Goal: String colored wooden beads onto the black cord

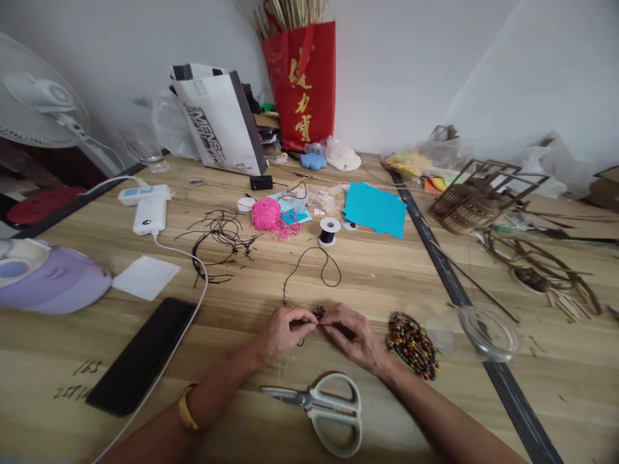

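Observation:
My left hand (285, 332) and my right hand (355, 335) meet near the middle of the table, thumb and forefinger of each pinched together. Between their fingertips runs a thin black cord, mostly hidden by the fingers. A small cluster of dark beads (319, 312) shows just behind the fingertips. From a spool of black cord (329, 232) a loose loop of cord (300, 256) trails toward my left hand. White-handled scissors (333, 409) lie partly open in front of my hands. Beside my right wrist rests a pile of multicoloured beads (413, 345).
On the left lie a black phone (142, 354), a white power bank (149, 214) with its cable, and black cord scraps (220, 238). Behind are pink yarn (265, 213), blue sheets (376, 209) and bags (309, 84). A clear round lid (489, 332) and woven baskets (471, 200) stand right.

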`<action>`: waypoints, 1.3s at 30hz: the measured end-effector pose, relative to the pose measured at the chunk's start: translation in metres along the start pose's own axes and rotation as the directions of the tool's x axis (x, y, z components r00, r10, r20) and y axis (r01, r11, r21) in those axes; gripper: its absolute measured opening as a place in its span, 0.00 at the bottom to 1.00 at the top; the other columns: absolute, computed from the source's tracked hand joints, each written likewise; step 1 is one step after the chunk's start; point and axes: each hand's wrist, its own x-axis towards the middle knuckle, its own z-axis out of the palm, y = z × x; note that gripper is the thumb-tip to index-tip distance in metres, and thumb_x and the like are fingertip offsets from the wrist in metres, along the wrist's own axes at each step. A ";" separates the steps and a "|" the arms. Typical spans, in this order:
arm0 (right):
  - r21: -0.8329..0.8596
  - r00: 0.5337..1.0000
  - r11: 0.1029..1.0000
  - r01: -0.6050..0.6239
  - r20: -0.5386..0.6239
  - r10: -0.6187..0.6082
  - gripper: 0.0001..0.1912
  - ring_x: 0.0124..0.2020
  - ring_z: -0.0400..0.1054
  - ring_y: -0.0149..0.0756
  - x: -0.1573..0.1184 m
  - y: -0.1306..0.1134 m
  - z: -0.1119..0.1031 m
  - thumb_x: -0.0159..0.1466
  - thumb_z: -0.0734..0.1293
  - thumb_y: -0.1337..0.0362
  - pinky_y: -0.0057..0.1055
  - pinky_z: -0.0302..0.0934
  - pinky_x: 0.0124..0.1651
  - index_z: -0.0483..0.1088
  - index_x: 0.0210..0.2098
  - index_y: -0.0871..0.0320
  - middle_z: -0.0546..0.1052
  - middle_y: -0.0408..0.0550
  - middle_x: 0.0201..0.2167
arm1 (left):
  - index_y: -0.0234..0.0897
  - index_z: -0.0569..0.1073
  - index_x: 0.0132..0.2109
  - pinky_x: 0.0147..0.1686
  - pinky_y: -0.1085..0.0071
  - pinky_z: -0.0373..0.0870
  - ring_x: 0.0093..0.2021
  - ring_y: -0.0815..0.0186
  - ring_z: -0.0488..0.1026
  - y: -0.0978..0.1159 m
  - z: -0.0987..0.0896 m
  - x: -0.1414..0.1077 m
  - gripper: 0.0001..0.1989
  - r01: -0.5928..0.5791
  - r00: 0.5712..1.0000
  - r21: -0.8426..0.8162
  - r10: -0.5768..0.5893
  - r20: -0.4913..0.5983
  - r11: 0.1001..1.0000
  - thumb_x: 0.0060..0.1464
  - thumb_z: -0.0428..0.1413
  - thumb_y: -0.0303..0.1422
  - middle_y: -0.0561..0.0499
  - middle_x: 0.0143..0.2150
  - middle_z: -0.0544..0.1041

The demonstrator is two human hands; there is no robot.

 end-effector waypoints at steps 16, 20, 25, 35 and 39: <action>-0.047 1.000 0.998 0.031 0.000 -0.031 0.05 0.34 0.67 0.35 0.001 -0.001 0.001 0.66 0.62 0.66 0.32 0.63 0.38 0.70 0.37 0.59 0.74 0.51 0.31 | 0.32 0.79 0.32 0.34 0.77 0.69 0.31 0.68 0.76 0.002 0.000 0.001 0.05 0.035 0.999 -0.036 -0.034 0.026 0.999 0.49 0.58 0.27 0.50 0.30 0.81; -0.054 0.999 0.997 0.046 -0.004 -0.046 0.05 0.34 0.67 0.35 0.001 0.000 0.001 0.66 0.62 0.65 0.32 0.63 0.38 0.69 0.37 0.59 0.74 0.50 0.31 | 0.33 0.79 0.31 0.34 0.77 0.69 0.31 0.67 0.76 0.001 0.001 0.001 0.04 0.044 0.999 -0.034 -0.043 0.030 0.998 0.48 0.59 0.27 0.50 0.30 0.81; -0.055 0.999 0.997 0.053 -0.002 -0.053 0.03 0.34 0.67 0.35 0.000 0.001 0.002 0.65 0.62 0.68 0.31 0.62 0.37 0.69 0.37 0.58 0.73 0.50 0.31 | 0.33 0.78 0.30 0.33 0.77 0.68 0.31 0.67 0.76 0.002 0.001 0.001 0.04 0.039 0.999 -0.018 -0.039 0.026 0.999 0.48 0.58 0.26 0.50 0.30 0.81; -0.056 0.998 0.997 0.055 0.000 -0.055 0.03 0.34 0.67 0.35 0.000 0.002 0.003 0.64 0.63 0.68 0.32 0.62 0.37 0.69 0.37 0.58 0.73 0.49 0.31 | 0.33 0.77 0.30 0.33 0.77 0.67 0.31 0.68 0.75 0.001 0.001 0.000 0.04 0.027 0.999 0.015 -0.028 0.033 1.000 0.48 0.57 0.25 0.50 0.29 0.80; -0.075 0.998 0.996 0.057 0.010 -0.056 0.02 0.33 0.67 0.35 0.000 0.002 0.002 0.64 0.63 0.68 0.32 0.62 0.37 0.69 0.36 0.58 0.73 0.49 0.30 | 0.33 0.77 0.30 0.34 0.76 0.68 0.31 0.68 0.75 -0.001 0.002 0.000 0.04 0.028 0.999 0.003 -0.029 0.034 1.000 0.48 0.57 0.25 0.50 0.29 0.80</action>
